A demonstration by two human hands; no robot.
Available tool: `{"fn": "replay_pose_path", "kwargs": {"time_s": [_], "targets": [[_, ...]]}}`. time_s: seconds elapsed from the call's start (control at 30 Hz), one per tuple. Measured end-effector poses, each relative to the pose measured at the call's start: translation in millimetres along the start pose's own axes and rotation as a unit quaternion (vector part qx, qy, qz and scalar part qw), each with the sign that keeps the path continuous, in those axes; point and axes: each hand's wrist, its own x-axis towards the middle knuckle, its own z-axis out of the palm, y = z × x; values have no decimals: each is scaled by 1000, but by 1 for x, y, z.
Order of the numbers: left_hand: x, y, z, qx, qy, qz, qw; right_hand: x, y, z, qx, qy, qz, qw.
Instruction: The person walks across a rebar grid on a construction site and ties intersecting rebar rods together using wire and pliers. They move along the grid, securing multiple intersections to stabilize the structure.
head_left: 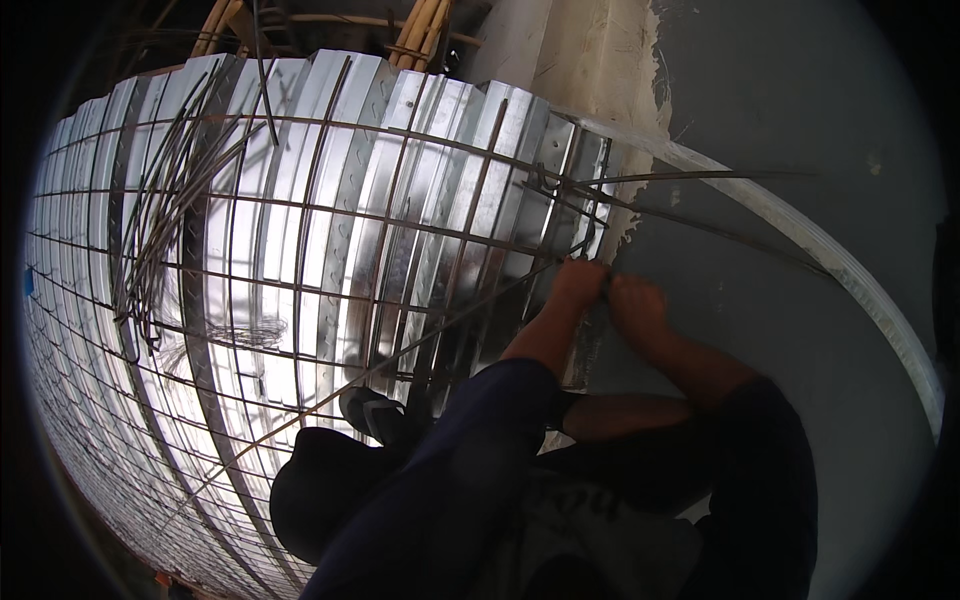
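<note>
My left hand (580,282) is closed at the right edge of the steel rebar mesh (400,222), beside short bent bar ends (592,215). A long thin rod (400,350) runs slantwise over the mesh up to this hand; whether the fingers grip it cannot be made out. Just to the right, my right hand (637,305) is closed too, its knuckles up and its fingers curled. What lies between the two hands is too small and dark to name. Two straight bars (700,176) reach out over the grey surface beyond my hands.
Shiny ribbed metal decking (330,150) lies under the mesh. A bundle of loose rods (165,215) and a tangle of thin wire (245,335) rest on it at left. A pale curved strip (830,240) crosses the grey surface (800,110). Bamboo poles (422,35) show at the top.
</note>
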Motion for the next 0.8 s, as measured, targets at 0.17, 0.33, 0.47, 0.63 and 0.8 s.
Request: {"fn": "replay_pose_path", "kwargs": {"time_s": [0.17, 0.33, 0.47, 0.63, 0.8], "targets": [[-23, -11, 18, 55, 109, 76, 990, 17, 25, 16, 64, -194, -148, 968], [-56, 0, 20, 87, 296, 95, 946, 21, 46, 38, 575, -457, 70, 675], [-32, -5, 14, 40, 170, 86, 981, 31, 56, 43, 604, -475, 12, 640], [-1, -11, 27, 4, 91, 34, 995, 7, 23, -8, 79, -78, -82, 990], [-9, -3, 17, -38, 21, 58, 997, 9, 25, 28, 26, -74, -90, 993]]}}
